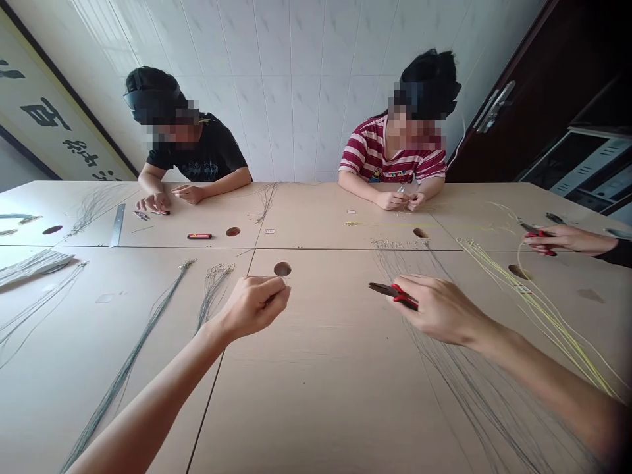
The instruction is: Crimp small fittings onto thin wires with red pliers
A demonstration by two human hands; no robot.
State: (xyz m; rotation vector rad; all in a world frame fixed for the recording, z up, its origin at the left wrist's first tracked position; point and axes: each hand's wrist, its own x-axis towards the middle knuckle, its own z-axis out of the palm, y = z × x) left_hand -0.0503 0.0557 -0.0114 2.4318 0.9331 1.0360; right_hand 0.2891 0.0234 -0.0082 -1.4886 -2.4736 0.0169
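Observation:
My left hand (257, 304) is closed in a fist above the table (306, 395), and whatever its fingers hold, if anything, is hidden. Just left of it lies a short bundle of grey wires (210, 289) with small metal ends. Farther left stretches a longer grey wire bundle (143, 349). In my right hand (439, 308) is a pair of pliers (395, 294) with dark jaws and red handles, the jaws pointing left. Loose thin grey wires (444, 368) spread beneath that hand and forearm, their tipped ends toward the table's middle seam.
Across the table sit two people, one in black (202, 151) and one in striped red (390, 155). At right, another person's hand (567, 238) holds red-handled pliers near yellow wires (538, 309). A metal ruler (117, 225) and a red marker-like stick (199, 236) lie at the far left.

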